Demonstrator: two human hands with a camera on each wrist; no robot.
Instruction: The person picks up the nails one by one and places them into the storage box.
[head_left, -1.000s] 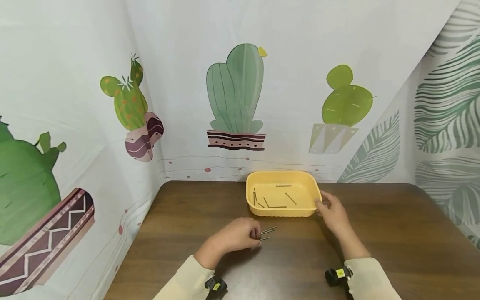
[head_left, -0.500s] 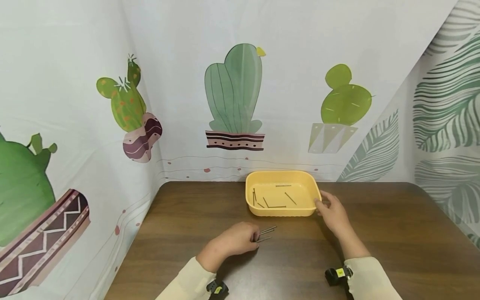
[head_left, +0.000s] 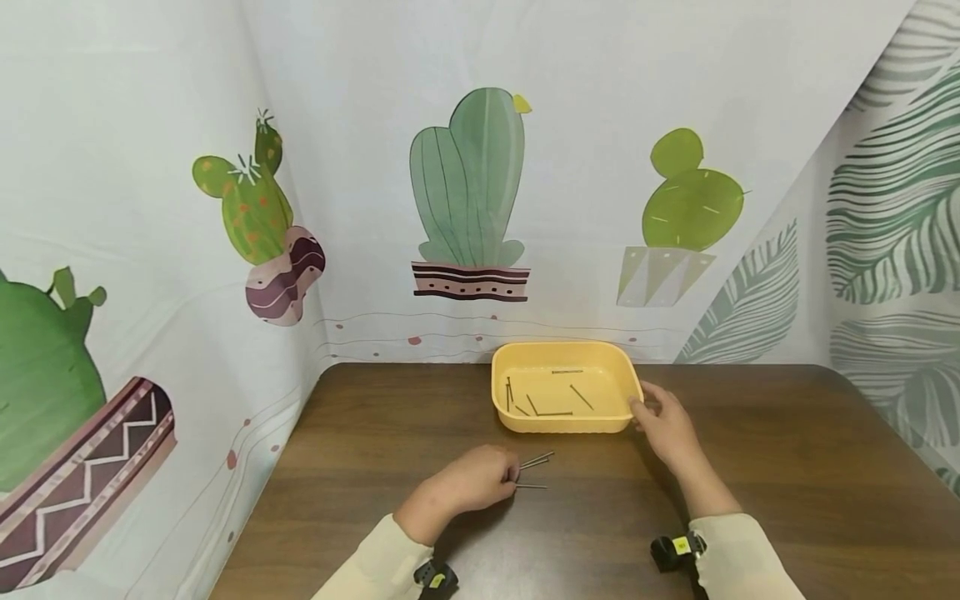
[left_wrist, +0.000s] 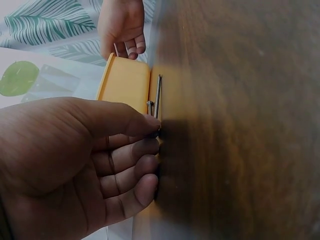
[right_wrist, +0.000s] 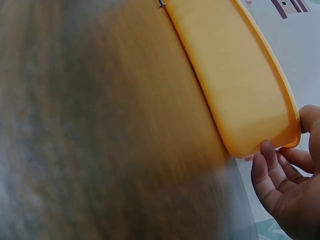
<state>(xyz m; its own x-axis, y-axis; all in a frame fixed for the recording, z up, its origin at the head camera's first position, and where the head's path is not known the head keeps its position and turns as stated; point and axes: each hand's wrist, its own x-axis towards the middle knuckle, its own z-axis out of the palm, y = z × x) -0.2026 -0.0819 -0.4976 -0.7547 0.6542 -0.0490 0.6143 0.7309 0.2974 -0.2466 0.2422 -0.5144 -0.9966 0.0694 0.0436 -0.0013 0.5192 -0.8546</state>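
Observation:
My left hand (head_left: 474, 478) is low over the table, thumb and fingertips together at the end of a thin metal nail (head_left: 532, 486). Two more nails (head_left: 537, 461) stick out past its fingers, side by side on the wood. In the left wrist view, a nail (left_wrist: 158, 97) reaches away from the thumb tip; its near end is hidden by the fingers. My right hand (head_left: 666, 427) holds the right end of a yellow plastic tray (head_left: 567, 425), thumb at the rim and the other fingers against the outer wall. Several nails (head_left: 581, 397) lie scattered inside the tray.
The brown wooden table (head_left: 390, 417) ends at a white cloth backdrop (head_left: 585, 167) printed with cacti and leaves, close behind the tray. Another cloth side hangs along the left edge. A black strap device (head_left: 435, 578) is worn on each wrist.
The nail at my left fingertips has swung from a slant to nearly level. My left hand dipped slightly, while my right hand and the tray stayed put.

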